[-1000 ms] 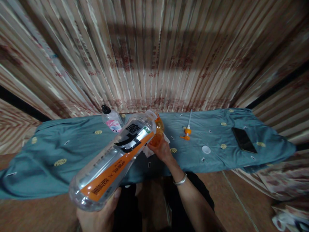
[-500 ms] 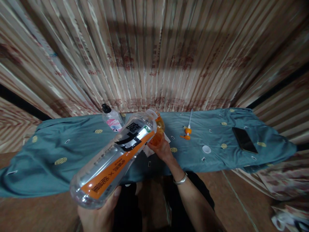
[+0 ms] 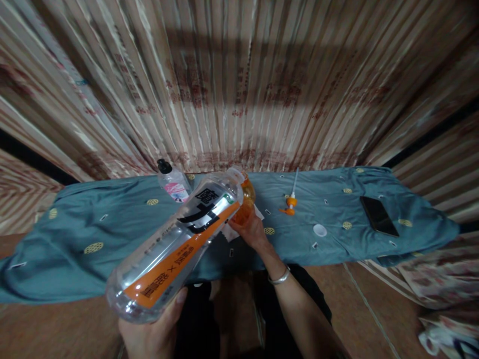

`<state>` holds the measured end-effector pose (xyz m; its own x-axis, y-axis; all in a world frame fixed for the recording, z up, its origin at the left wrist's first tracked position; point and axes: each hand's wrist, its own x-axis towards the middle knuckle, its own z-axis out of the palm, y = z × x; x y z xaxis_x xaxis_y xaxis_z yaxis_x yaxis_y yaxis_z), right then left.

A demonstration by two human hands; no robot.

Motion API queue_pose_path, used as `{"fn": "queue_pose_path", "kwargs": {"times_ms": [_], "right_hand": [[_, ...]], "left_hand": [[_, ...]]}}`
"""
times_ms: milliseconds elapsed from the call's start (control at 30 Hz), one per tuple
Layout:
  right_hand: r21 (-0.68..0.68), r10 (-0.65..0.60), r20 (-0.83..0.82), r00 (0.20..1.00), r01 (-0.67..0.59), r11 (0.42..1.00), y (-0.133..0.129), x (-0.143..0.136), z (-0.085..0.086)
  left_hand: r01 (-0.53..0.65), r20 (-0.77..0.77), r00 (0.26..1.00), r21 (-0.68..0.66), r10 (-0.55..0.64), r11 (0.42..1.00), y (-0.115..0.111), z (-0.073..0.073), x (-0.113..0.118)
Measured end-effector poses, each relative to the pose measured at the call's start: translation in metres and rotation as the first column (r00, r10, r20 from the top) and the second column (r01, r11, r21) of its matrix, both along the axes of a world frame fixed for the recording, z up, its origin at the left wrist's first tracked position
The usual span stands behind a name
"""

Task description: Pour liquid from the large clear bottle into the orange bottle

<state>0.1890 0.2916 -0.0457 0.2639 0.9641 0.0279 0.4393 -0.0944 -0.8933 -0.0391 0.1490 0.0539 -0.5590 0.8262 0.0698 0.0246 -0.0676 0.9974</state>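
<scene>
left hand (image 3: 155,329) cupping clear bottle (image 3: 175,249), right hand (image 3: 253,232) seemingly wrapped around orange bottle (image 3: 247,198)

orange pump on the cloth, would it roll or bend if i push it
The orange pump would probably swivel rather than roll, since its spout sticks out sideways. It looks like slim plastic, so it is likely light. Its white tube is thin but straight, so it may flex slightly.

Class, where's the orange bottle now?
In the head view, the orange bottle is near centre, in the right hand, beside the clear bottle, left of the pump.
</scene>
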Motion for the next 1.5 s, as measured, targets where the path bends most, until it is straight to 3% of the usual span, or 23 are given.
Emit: {"fn": "queue_pose_path", "kwargs": {"times_ms": [333,600,867,1067,1367,1500], "right_hand": [[0.025,-0.003,-0.023,1.000,0.004,1.000,0.000,0.000,-0.004],[0.034,-0.017,-0.018,1.000,0.017,0.999,0.001,0.000,-0.003],[0.010,-0.004,-0.032,0.999,0.005,1.000,0.000,0.000,-0.003],[0.007,-0.007,-0.008,1.000,0.007,1.000,0.001,0.000,-0.002],[0.043,-0.003,-0.041,0.999,0.005,0.999,0.000,0.000,-0.004],[0.035,-0.005,-0.032,0.999,0.006,0.999,0.000,0.001,-0.005]], "left_hand": [[-0.043,-0.026,0.999,-0.003,0.043,0.999,-0.003,0.007,0.012],[-0.034,-0.018,0.999,-0.040,0.034,0.999,-0.005,0.003,0.009],[-0.043,-0.025,0.999,-0.024,0.043,0.999,-0.004,0.009,0.012],[-0.006,-0.062,0.998,0.078,0.011,0.997,0.003,0.002,0.001],[-0.028,-0.032,0.999,0.027,0.029,0.999,-0.001,0.011,0.009],[-0.003,-0.043,0.999,0.089,0.007,0.996,0.001,0.005,0.005]]}}
